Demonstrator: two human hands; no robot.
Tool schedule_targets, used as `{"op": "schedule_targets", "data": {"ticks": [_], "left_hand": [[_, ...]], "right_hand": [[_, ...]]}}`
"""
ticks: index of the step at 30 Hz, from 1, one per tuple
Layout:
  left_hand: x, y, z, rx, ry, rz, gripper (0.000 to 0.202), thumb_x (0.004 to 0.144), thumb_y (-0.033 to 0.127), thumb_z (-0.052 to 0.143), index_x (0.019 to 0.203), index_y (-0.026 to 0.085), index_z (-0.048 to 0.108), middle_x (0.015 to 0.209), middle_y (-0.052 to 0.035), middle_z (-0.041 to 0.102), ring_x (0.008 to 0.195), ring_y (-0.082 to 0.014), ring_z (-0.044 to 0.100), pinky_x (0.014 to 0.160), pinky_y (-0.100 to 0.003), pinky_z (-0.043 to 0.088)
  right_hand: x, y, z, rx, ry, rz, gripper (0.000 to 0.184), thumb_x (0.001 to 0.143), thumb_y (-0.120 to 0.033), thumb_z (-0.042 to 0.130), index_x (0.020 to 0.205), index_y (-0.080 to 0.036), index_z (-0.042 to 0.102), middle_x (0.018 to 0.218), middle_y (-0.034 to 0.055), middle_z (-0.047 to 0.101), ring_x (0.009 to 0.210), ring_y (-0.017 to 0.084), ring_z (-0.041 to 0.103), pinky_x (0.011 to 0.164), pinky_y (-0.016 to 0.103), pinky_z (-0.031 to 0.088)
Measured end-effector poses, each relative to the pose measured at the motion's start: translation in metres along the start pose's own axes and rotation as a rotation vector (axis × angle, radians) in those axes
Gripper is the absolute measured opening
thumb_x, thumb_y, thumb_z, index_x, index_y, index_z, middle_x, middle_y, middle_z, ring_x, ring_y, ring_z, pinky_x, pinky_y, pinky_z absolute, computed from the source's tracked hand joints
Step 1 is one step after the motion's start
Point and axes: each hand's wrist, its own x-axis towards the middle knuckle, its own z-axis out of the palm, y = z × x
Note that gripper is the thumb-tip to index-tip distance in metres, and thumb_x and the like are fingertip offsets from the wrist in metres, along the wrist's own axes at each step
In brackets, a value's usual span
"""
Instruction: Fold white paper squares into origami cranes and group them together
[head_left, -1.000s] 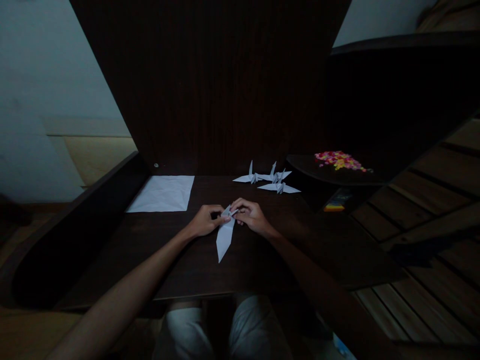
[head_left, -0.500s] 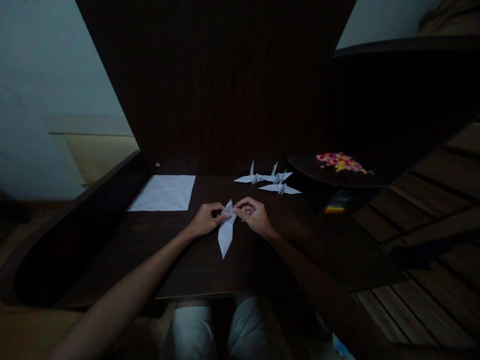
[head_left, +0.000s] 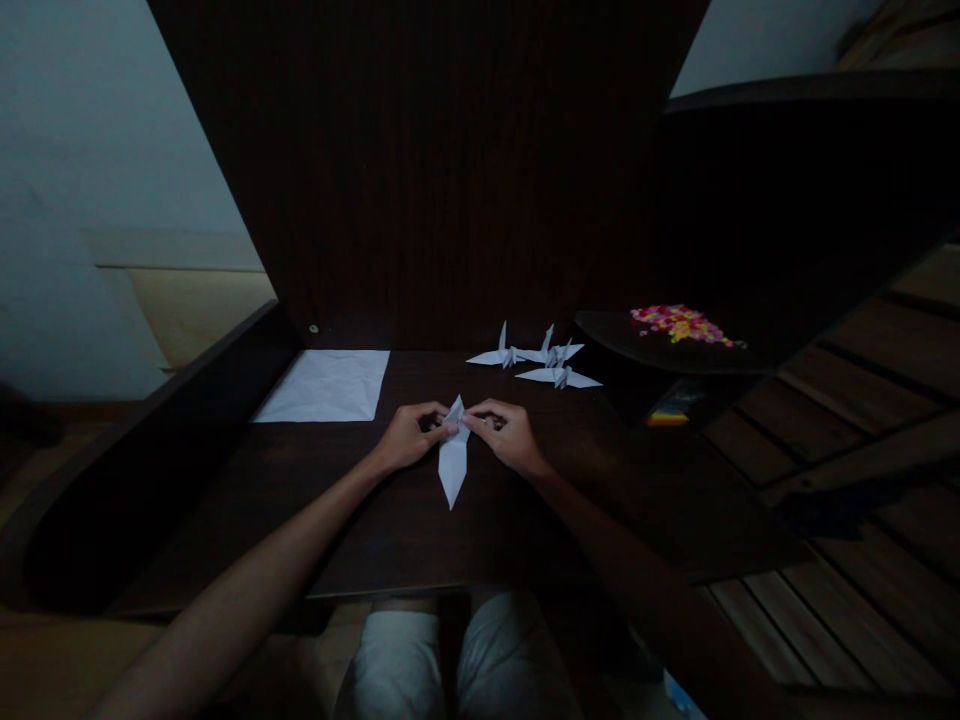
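Note:
A narrow, pointed piece of folded white paper (head_left: 453,465) lies on the dark wooden table (head_left: 360,520), its tip aimed toward me. My left hand (head_left: 409,436) pinches its upper end from the left. My right hand (head_left: 506,435) pinches the same end from the right. Both sets of fingers are curled tight on the paper's top, where a small flap stands up between them.
A flat white sheet (head_left: 324,386) lies at the table's back left. Three finished white paper cranes (head_left: 536,362) stand at the back right. Beyond them a dark tray (head_left: 660,345) carries a heap of small coloured bits (head_left: 679,321). A dark upright panel closes the table's far side.
The folded paper has swung from slanting down-left to pointing nearly straight at me, and looks shorter. Both hands have stayed on its upper end, shifting slightly upward.

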Motion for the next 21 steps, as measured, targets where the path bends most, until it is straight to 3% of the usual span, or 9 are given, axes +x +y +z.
{"op": "schedule_targets", "data": {"ticks": [6,11,16,21], "left_hand": [[-0.0015,0.0065,0.0005,0.026,0.005,0.026,0.022,0.079,0.037,0.063,0.084,0.016,0.068,0.082,-0.0027,0.07,0.073,-0.0152,0.061,0.067,-0.026,0.046],[-0.0017,0.006,-0.0017,0.043,0.046,0.045,0.023,0.08,0.037,0.062,0.083,0.016,0.069,0.081,-0.0028,0.07,0.073,-0.0162,0.062,0.066,-0.026,0.046],[-0.0015,0.0057,-0.0023,0.071,0.032,0.057,0.021,0.079,0.036,0.063,0.082,0.016,0.069,0.079,-0.0025,0.07,0.073,-0.0161,0.062,0.068,-0.026,0.046],[-0.001,0.0043,-0.001,0.084,0.015,0.063,0.017,0.077,0.032,0.065,0.081,0.016,0.069,0.081,-0.0027,0.07,0.076,-0.0171,0.063,0.07,-0.027,0.045]], "right_hand": [[-0.0016,0.0026,0.0006,-0.092,0.01,-0.061,0.02,0.081,-0.035,0.061,0.074,-0.018,0.068,0.062,0.0003,0.058,0.054,0.011,0.045,0.053,0.025,0.035],[-0.0024,0.0026,0.0019,-0.101,0.006,-0.07,0.025,0.077,-0.039,0.066,0.089,-0.017,0.068,0.068,0.0004,0.059,0.05,0.009,0.039,0.048,0.024,0.032],[-0.0018,-0.0008,0.0001,-0.089,-0.061,-0.106,0.023,0.083,-0.037,0.059,0.075,-0.018,0.069,0.07,0.0025,0.063,0.056,0.011,0.046,0.052,0.025,0.035],[-0.0015,-0.0027,-0.0009,-0.094,-0.051,-0.092,0.024,0.083,-0.037,0.059,0.075,-0.018,0.07,0.07,0.0032,0.064,0.055,0.011,0.047,0.051,0.026,0.035]]}}
